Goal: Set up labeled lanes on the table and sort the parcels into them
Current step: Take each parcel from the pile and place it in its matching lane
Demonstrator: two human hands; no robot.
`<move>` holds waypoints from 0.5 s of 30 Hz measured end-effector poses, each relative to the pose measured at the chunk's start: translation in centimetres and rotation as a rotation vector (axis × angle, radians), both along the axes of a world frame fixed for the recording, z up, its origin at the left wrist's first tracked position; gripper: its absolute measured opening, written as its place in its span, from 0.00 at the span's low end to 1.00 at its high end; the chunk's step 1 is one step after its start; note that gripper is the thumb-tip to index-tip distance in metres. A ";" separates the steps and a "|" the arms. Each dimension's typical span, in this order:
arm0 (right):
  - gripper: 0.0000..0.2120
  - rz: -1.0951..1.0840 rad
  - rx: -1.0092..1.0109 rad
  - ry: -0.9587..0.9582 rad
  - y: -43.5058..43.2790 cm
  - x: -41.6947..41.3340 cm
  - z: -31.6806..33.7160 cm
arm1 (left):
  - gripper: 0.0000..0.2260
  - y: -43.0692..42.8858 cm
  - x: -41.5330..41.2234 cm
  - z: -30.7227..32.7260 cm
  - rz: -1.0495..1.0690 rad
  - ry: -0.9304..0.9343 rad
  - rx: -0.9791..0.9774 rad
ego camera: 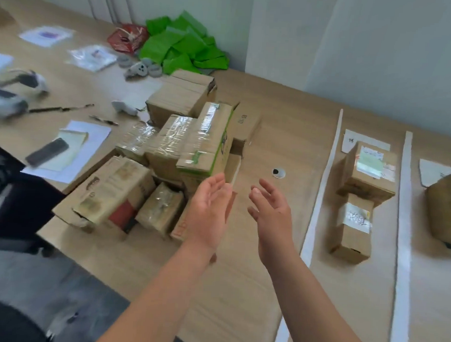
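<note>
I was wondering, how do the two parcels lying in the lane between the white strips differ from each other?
The far parcel is broader and bulkier, while the near parcel is narrower and longer. The far parcel carries a pale green-and-white label on top; the near parcel carries a white label with dark handwriting. The far parcel sits by the paper tag; the near parcel lies closer to the person. Both are brown cardboard.
</note>
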State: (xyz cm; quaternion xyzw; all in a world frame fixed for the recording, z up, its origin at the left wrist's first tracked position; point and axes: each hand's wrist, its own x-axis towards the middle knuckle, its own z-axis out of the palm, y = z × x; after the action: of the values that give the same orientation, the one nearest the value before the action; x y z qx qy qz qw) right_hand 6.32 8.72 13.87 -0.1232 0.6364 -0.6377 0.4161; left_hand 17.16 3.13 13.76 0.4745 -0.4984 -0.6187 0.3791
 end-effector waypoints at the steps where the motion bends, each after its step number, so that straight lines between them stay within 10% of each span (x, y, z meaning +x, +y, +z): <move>1: 0.18 0.015 0.017 0.006 -1.2 1.5 -0.2 | 0.15 -0.9 1.7 -0.5 0.023 -0.012 0.014; 15: 0.15 0.282 0.230 0.027 -9.7 14.0 -3.6 | 0.13 -6.6 15.9 -2.4 0.292 -0.130 0.053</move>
State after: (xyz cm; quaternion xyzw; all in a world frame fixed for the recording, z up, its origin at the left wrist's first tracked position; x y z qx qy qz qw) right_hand 20.32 -0.94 10.25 -0.1714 0.6872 -0.4942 0.5041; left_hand 33.07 -3.44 11.38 0.5908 -0.4312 -0.5377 0.4194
